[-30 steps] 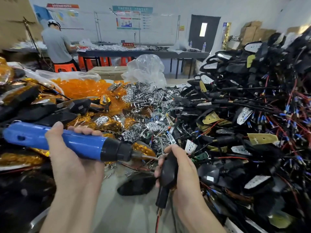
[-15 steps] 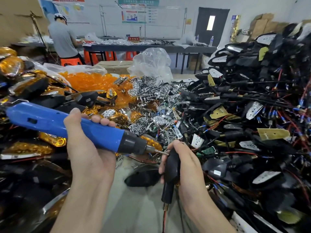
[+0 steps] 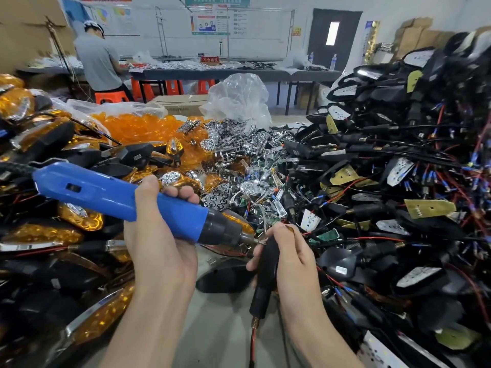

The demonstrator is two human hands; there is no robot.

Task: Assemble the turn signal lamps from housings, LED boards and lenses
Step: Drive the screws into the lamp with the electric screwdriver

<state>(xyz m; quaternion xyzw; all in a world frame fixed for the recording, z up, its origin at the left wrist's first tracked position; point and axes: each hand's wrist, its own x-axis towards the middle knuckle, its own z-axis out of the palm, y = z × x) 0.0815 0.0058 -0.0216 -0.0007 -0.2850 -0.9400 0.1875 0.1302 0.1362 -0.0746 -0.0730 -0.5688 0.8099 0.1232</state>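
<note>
The screwdriver (image 3: pixel 111 195) in the left hand (image 3: pixel 159 251) lies left of the lamp (image 3: pixel 265 272) in the right hand (image 3: pixel 295 256), its tip at the lamp's top, with a loose housing (image 3: pixel 223 277) on the table beneath them. Finished lamps (image 3: pixel 39 235) are heaped at the left, lenses (image 3: pixel 138 127) behind them, reflectors (image 3: pixel 239 144) in the middle and wired housings (image 3: pixel 398 181) at the right. A bag (image 3: pixel 239 99) sits behind the reflectors, and a person (image 3: pixel 99 62) is at a far table (image 3: pixel 212 74) at the back left.

One wide-angle head-worn view, forward and down, close above the table (image 3: pixel 220 330).
</note>
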